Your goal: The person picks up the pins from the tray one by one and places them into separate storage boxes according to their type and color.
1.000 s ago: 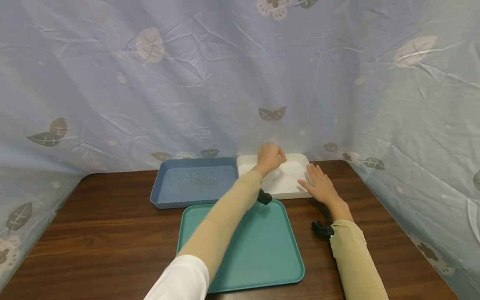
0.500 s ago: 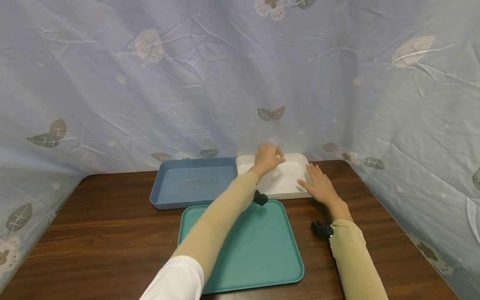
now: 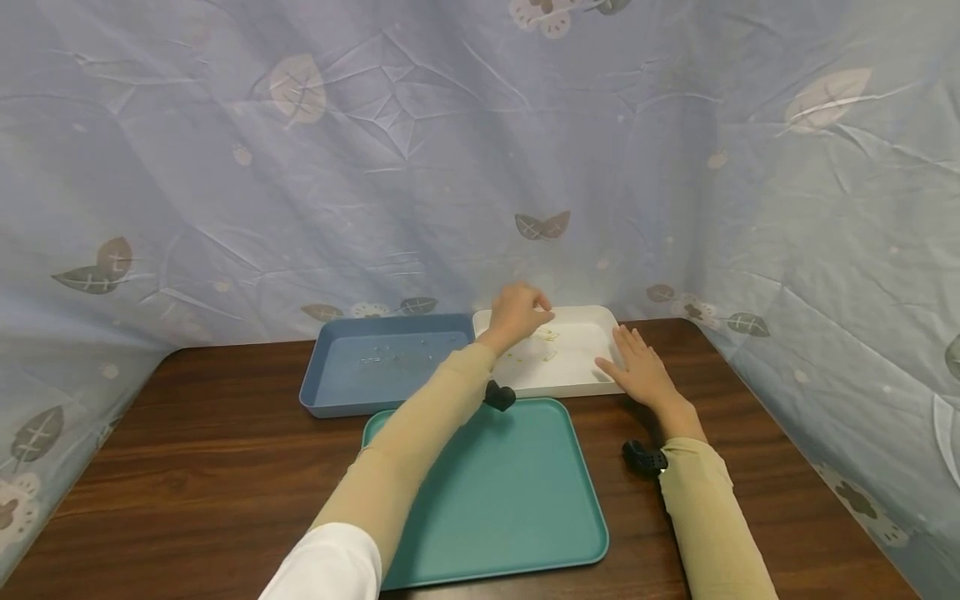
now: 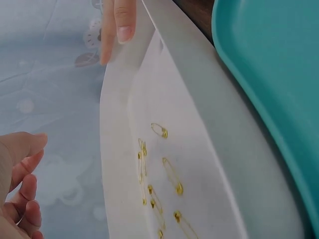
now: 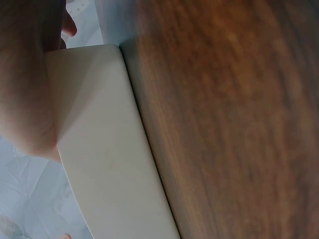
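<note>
My left hand (image 3: pixel 516 312) hovers over the left part of the white tray (image 3: pixel 592 333), thumb and fingers loosely bent. In the left wrist view a gap shows between that hand's thumb (image 4: pixel 30 143) and fingers, and nothing visible is held. Several gold safety pins (image 4: pixel 179 189) lie scattered on the white tray's floor. Against the white tray's right edge rests my right hand (image 3: pixel 643 371), its fingers straight. The right wrist view shows that hand's palm side (image 5: pixel 30 109) over the tray's outer wall.
A blue tray (image 3: pixel 330 383) adjoins the white one on the left, with several small silvery pins (image 3: pixel 371 360) in it. Closer to me lies a green tray (image 3: pixel 517 492), partly under my left arm. Patterned cloth (image 3: pixel 420 167) hangs behind the wooden table (image 3: pixel 187 467).
My left hand has moved left over the white tray, its thumb and fingertips parting. More of the gold safety pins show there. The right hand has stayed in place.
</note>
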`<action>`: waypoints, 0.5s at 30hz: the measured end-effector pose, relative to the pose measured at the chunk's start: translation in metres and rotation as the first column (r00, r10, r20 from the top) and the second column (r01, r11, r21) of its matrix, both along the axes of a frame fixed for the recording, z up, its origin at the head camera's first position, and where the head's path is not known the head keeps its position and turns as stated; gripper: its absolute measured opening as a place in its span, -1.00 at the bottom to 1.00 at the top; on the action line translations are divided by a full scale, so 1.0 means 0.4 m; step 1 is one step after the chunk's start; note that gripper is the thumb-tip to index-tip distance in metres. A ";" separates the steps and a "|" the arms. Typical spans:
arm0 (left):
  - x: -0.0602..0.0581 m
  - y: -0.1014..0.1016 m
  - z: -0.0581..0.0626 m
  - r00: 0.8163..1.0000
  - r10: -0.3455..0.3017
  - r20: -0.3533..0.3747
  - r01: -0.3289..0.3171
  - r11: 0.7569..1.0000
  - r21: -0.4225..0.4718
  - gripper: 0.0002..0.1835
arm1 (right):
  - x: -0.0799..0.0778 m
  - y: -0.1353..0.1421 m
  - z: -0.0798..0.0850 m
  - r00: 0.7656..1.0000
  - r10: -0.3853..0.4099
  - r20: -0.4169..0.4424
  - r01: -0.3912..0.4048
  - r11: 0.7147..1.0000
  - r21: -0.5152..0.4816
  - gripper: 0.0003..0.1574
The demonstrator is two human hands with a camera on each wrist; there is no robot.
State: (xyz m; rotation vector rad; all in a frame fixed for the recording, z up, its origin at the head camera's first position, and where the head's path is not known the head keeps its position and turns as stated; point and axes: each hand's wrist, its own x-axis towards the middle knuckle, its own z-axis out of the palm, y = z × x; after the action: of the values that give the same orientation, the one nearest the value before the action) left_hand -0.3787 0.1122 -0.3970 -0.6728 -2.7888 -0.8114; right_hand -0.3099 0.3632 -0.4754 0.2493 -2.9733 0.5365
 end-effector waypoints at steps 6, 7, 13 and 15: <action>0.020 -0.033 0.007 1.000 -0.009 -0.025 0.009 1.000 0.011 -0.79 | -0.002 0.007 0.003 1.000 0.012 0.013 -0.012 1.000 -0.015 0.07; 0.025 -0.040 0.008 0.999 -0.012 -0.030 0.013 1.000 0.013 -0.79 | -0.004 0.010 0.003 1.000 0.014 0.012 -0.014 1.000 -0.019 0.07; 0.061 -0.083 0.015 0.998 -0.026 -0.053 0.028 0.999 0.033 -0.81 | -0.006 0.026 -0.002 1.000 0.014 -0.009 -0.014 1.000 -0.005 0.08; 0.071 -0.097 0.020 0.998 -0.032 -0.061 0.035 0.998 0.044 -0.80 | -0.002 0.032 0.001 1.000 0.007 -0.009 -0.007 1.000 0.005 0.08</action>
State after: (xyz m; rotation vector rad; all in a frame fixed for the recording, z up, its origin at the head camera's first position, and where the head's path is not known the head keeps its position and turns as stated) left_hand -0.3502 0.0736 -0.3891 -0.7260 -2.7044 -0.8429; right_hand -0.3108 0.3758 -0.4751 0.2616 -2.9662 0.5278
